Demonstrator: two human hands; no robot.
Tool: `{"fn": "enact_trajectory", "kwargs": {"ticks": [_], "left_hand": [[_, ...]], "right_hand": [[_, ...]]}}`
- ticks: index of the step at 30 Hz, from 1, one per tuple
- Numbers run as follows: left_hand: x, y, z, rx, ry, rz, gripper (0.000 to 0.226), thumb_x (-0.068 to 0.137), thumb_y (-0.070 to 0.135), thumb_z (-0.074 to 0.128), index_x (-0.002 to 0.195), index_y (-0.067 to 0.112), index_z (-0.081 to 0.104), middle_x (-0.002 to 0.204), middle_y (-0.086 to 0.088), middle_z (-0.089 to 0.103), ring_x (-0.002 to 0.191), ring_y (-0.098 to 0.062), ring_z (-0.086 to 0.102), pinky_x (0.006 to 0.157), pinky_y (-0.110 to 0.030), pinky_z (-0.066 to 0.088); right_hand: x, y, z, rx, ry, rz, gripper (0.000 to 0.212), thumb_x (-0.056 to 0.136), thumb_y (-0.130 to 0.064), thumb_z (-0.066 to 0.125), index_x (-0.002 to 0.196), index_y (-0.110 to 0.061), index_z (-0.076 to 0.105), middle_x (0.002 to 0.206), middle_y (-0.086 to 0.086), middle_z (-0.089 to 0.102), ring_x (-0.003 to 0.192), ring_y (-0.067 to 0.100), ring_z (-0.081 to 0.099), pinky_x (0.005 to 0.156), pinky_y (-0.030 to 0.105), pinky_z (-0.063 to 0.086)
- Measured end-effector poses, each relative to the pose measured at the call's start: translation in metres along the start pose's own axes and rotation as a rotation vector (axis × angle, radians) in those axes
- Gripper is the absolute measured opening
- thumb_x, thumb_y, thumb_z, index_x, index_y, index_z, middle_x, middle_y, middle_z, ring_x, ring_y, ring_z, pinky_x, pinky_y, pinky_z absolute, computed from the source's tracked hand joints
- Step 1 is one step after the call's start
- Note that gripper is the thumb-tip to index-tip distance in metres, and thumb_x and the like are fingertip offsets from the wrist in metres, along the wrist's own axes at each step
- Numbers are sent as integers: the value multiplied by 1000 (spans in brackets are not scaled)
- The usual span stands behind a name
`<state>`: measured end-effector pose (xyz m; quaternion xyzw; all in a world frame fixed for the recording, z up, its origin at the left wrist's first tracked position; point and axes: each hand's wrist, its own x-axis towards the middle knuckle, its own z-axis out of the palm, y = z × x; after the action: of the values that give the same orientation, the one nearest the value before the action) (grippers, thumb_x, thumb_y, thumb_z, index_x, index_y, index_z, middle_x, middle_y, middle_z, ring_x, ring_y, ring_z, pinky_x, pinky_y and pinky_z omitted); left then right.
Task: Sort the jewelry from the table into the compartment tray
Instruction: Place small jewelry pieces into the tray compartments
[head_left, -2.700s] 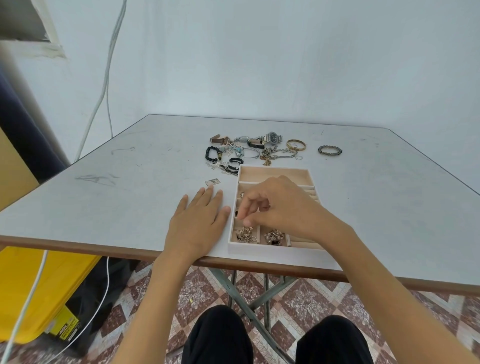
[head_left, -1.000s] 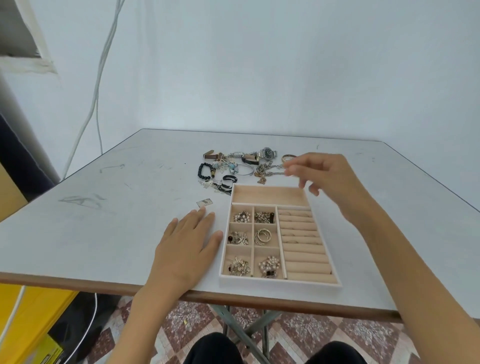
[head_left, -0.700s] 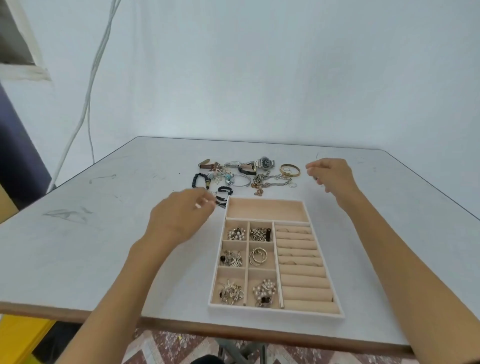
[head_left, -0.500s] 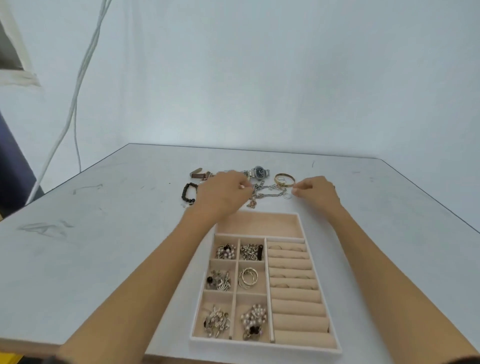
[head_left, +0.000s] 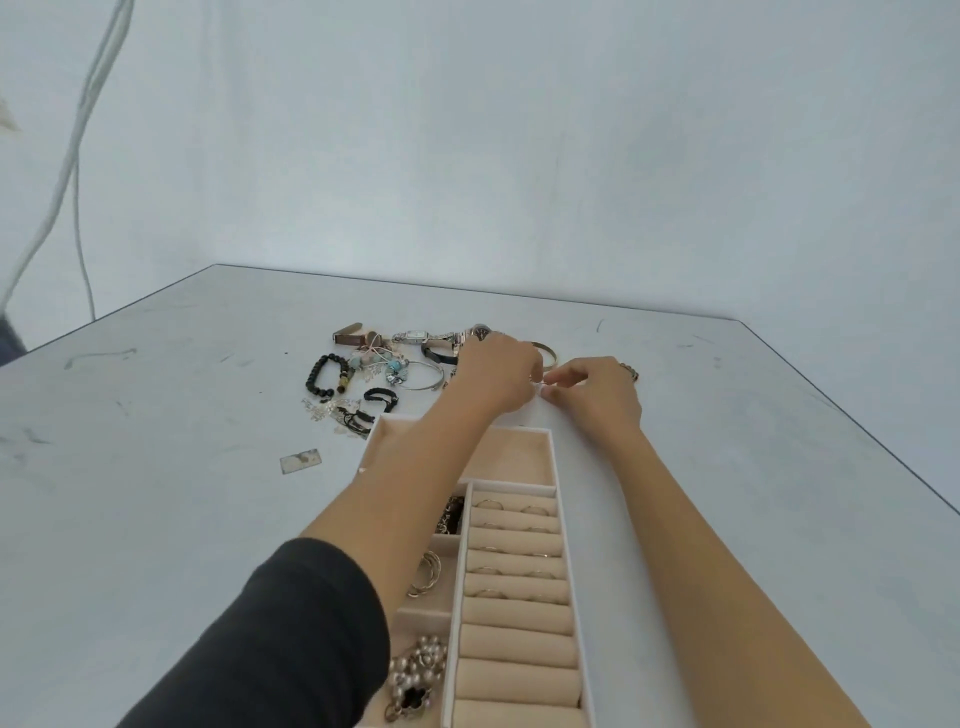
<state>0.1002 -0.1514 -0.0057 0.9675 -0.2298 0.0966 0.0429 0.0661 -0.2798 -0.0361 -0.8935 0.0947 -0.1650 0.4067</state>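
The beige compartment tray (head_left: 555, 462) lies in front of me; its small left cells hold earrings (head_left: 415, 670) and rings (head_left: 428, 571), and its right side is a column of ring rolls (head_left: 519, 608). Loose jewelry lies beyond it: a black bead bracelet (head_left: 324, 374), a silver watch (head_left: 415, 336), a silver bangle (head_left: 423, 375) and a gold bangle (head_left: 548, 354). My left hand (head_left: 493, 376) and my right hand (head_left: 597, 389) meet just past the tray's far edge. Both pinch a thin chain between their fingertips, and most of it is hidden under them.
A small metallic tag (head_left: 300, 461) lies on the grey table (head_left: 156, 493) left of the tray. A black cord bracelet (head_left: 382, 397) sits near the tray's far left corner. A dark bead bracelet (head_left: 629, 371) peeks out behind my right hand. White cables (head_left: 78, 156) hang on the wall at left.
My left hand left the table beside the tray and reached across it to the jewelry pile. My right hand came down there too, and their fingertips now meet on the chain.
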Motion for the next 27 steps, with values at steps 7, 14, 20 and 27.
{"fn": "enact_trajectory", "kwargs": {"ticks": [7, 14, 20, 27], "left_hand": [[8, -3, 2, -185, -36, -52, 16, 85, 29, 62, 100, 33, 68, 112, 4, 66, 110, -18, 56, 78, -29, 37], [8, -7, 6, -227, -30, -100, 13, 88, 26, 53, 93, 22, 64, 108, -1, 65, 106, -23, 58, 78, -30, 38], [-6, -20, -10, -237, 41, -105, 16, 90, 35, 48, 98, 30, 61, 112, 3, 63, 104, -22, 56, 85, -34, 38], [-88, -42, -46, -714, 305, -48, 16, 89, 34, 61, 86, 21, 70, 81, 13, 67, 80, -13, 61, 72, -27, 46]], "right_hand": [[-2, 1, -2, 86, 13, 16, 12, 72, -20, 77, 81, -27, 72, 81, -12, 69, 81, 6, 62, 61, 22, 37], [-4, 5, -4, 202, 30, 42, 14, 68, -22, 79, 80, -27, 73, 77, -10, 69, 76, 5, 62, 68, 24, 41], [-6, 5, -8, 289, 32, 11, 12, 65, -19, 82, 68, -27, 72, 81, 9, 72, 73, 14, 62, 78, 37, 50], [-15, -17, -27, 361, 32, -64, 8, 72, -13, 80, 79, -14, 75, 68, 2, 67, 52, 10, 51, 62, 22, 46]]}}
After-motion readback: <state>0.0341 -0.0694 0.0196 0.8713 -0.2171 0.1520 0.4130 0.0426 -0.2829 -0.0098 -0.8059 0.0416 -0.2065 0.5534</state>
